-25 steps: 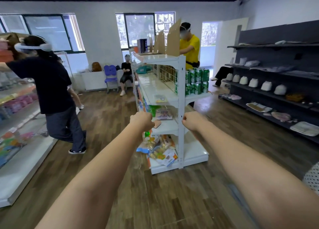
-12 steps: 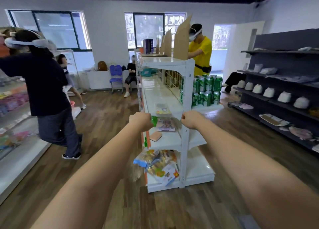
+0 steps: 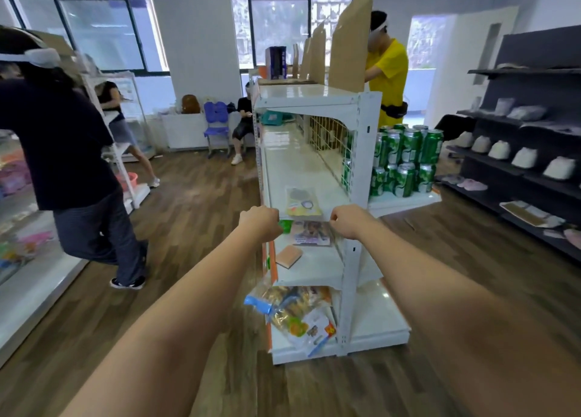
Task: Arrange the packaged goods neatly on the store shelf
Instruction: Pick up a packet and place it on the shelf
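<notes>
Wood flooring (image 3: pixel 195 259) runs underfoot, and both bare arms reach straight out over it toward a white shelf (image 3: pixel 355 259) standing end-on. Left hand (image 3: pixel 259 223) is balled up, fingers curled under, right at the near edge of the middle tier; whether that grip has hold of anything, I cannot tell from here. Right hand (image 3: pixel 347 221) is curled too, knuckles up, close beside the upright post, and again nothing shows inside it.

Between the two fists lies a yellow packet (image 3: pixel 301 201), flat on the middle tier near its front edge. Just below, on the next tier down, a flat pictured pack (image 3: pixel 311 232) sits beside a small green item (image 3: pixel 286 226), with a tan pad (image 3: pixel 289 256) lying nearer the front. Down on the bottom tier, snack bags (image 3: pixel 295 316) are heaped loosely, spilling toward the left edge.

Further along, green cans (image 3: pixel 405 158) stand stacked in two layers on the shelf's right side. Cardboard pieces (image 3: pixel 349 45) rise upright on the top tier. A person in dark clothes (image 3: pixel 69 165) stands at the left, one in a yellow shirt (image 3: pixel 388 70) behind the shelf. Dark wall shelving (image 3: pixel 531 117) lines the right, windows (image 3: pixel 94 32) fill the far wall.
</notes>
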